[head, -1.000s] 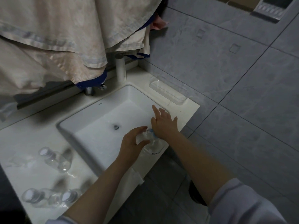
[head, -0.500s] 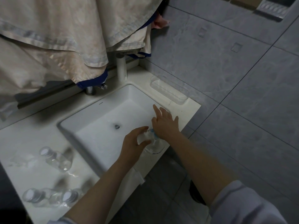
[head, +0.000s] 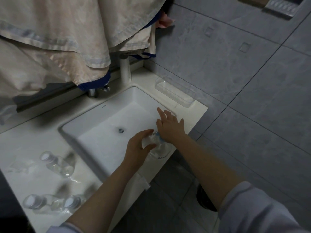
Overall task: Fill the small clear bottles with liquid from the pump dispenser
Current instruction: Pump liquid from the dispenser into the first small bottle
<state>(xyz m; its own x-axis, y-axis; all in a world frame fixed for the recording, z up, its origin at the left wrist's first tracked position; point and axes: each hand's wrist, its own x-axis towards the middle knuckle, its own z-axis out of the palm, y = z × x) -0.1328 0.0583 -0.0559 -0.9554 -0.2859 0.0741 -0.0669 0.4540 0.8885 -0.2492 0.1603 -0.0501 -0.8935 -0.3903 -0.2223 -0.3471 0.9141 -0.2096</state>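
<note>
A: What had changed at the grip?

B: Almost nothing. The left hand still pinched a small clear bottle under the spout, and the right hand, fingers spread, stayed pressing the pump dispenser on the bench edge.

A: So pumping went on?

B: Likely. Three capped bottles waited at eight o'clock.

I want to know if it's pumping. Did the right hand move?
No. The right hand stays flat over the pump bottle, at the same spot by the sink's right front corner.
</note>
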